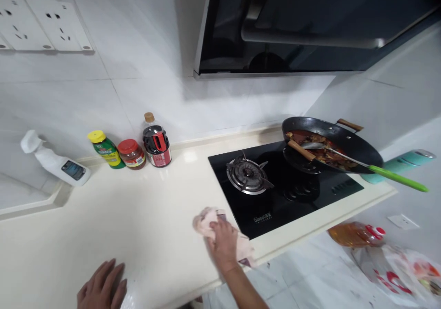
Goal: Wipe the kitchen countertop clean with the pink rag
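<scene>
My right hand (pixel 223 244) presses a pale pink cloth (pixel 206 218) onto the white countertop (pixel 165 235), by the left front edge of the stove. The cloth spreads out on both sides of the fingers, and its right end reaches the counter's front edge. At the lower left, my left hand (pixel 102 287) rests on the counter with its fingers apart, holding nothing. The black gas hob (pixel 223 180) lies just right of the cloth, with a burner (pixel 247 176) nearest to it.
A wok (pixel 358 150) of stewed food sits on the right burner, with a green-handled spatula (pixel 396 176) across it. Along the wall stand a spray bottle (pixel 58 162), a green bottle (pixel 108 150), a red-lidded jar (pixel 131 155) and a dark sauce bottle (pixel 156 141). A range hood (pixel 292 56) hangs above.
</scene>
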Action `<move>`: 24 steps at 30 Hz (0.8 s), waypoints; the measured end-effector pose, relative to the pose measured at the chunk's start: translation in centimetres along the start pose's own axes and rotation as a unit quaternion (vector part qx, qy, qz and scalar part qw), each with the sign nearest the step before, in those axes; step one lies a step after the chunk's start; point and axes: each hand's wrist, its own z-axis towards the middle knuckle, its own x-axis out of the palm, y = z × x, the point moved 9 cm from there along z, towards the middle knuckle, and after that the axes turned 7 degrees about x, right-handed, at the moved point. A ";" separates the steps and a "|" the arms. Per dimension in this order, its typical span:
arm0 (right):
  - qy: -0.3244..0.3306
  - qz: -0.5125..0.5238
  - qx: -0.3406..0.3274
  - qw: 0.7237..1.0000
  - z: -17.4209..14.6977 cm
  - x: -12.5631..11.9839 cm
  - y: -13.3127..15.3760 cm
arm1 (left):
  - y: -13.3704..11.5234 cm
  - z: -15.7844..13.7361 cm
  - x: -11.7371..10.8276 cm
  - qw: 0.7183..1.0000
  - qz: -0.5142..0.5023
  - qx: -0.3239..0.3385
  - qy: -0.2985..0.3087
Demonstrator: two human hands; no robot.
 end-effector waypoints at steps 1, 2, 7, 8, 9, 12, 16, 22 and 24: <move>0.007 0.043 -0.019 0.999 -0.9 1.0 2.1 | -0.1 0.0 -0.1 1.000 0.003 0.005 0.000; 0.016 0.097 -0.033 0.995 -1.7 1.5 3.8 | -0.2 0.0 -0.2 1.000 0.005 0.009 -0.003; -0.010 0.307 -0.021 0.951 -3.5 -2.4 5.2 | -0.6 -0.4 -0.4 0.999 0.014 0.027 -0.014; -0.031 0.296 -0.008 0.955 -3.8 -4.0 4.3 | -0.6 -0.5 -0.4 0.999 0.017 0.028 -0.015; -0.054 0.266 0.007 0.962 -4.1 -5.4 3.2 | -0.6 -0.5 -0.4 0.999 0.019 0.027 -0.016; -0.067 0.102 0.042 0.992 -5.6 -7.7 -0.8 | -0.6 -0.7 -0.4 0.999 0.019 0.029 -0.025; 0.051 -0.096 -0.007 0.994 -7.9 -4.3 -5.2 | -0.7 -0.9 -0.4 0.998 0.019 0.040 -0.045; -0.037 -0.146 -0.029 0.988 -2.9 -0.7 -3.4 | -1.2 -1.0 -1.1 0.995 0.030 0.058 -0.073; -0.039 -0.138 -0.057 0.988 1.4 0.7 -1.3 | -1.4 -1.0 -1.5 0.994 0.036 0.064 -0.083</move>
